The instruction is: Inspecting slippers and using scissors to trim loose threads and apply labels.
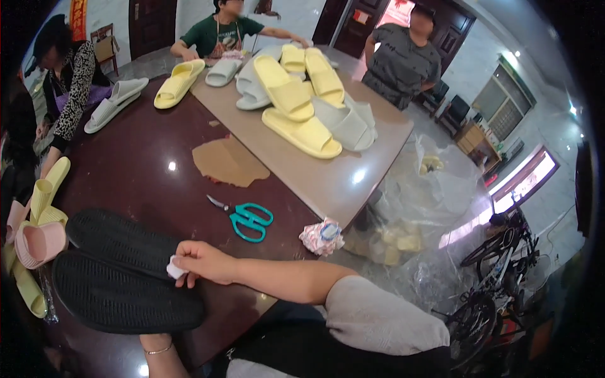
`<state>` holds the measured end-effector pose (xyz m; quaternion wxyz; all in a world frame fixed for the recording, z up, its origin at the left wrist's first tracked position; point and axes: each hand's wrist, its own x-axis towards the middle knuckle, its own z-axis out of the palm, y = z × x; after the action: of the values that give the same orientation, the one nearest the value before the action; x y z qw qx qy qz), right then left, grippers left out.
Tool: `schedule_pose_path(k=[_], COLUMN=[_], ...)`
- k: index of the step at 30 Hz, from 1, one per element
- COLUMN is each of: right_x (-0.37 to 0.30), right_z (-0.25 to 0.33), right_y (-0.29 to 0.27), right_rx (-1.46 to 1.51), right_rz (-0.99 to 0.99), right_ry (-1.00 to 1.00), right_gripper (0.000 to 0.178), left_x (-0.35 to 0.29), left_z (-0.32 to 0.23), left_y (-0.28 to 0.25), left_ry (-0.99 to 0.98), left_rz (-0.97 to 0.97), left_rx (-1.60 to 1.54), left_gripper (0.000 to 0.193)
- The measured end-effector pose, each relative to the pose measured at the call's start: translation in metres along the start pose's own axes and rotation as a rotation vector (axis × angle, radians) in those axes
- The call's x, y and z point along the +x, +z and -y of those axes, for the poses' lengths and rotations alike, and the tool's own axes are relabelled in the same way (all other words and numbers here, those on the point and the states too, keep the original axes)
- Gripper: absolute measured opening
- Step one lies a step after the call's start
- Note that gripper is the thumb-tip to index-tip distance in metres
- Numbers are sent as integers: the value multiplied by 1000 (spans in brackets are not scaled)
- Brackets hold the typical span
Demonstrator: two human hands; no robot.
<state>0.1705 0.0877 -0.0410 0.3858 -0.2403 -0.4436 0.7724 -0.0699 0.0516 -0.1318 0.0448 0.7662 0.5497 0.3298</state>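
Observation:
A pair of black slippers is at the lower left, ribbed soles turned up toward me, side by side. My left wrist, with a thin bracelet, runs under the nearer slipper; that hand and its fingers are hidden behind it. My right hand reaches across from the right, its fingers pinched on a small white wad, cloth or tissue. The wad is at the right-hand part of the soles. Beyond my right hand, teal-handled scissors lie on the dark table with their blades pointing to the upper left.
Yellow slippers and grey slippers are heaped on a brown board. A pink slipper is at far left. A crumpled pink-and-white wad sits by the board's corner. Plastic bags stand beyond. Three people are around the table.

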Motion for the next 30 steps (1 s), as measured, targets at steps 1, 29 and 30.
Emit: schedule_pose_path(k=[1,29,30], right_x=[-3,-200,-199], right_z=[1,83,83], right_y=[-1,-126,-119], right_rx=[-19,-1982,-1967], right_rz=[-58,-745,-710], right_ry=[38,166,154], right_gripper=[16,15,18], left_x=[1,19,17], left_z=[3,-49,-40], left_y=[1,-14,-18], left_ry=[7,237,243], left_rz=[16,240,222], left_rx=[10,612,629], left_gripper=[58,61,61])
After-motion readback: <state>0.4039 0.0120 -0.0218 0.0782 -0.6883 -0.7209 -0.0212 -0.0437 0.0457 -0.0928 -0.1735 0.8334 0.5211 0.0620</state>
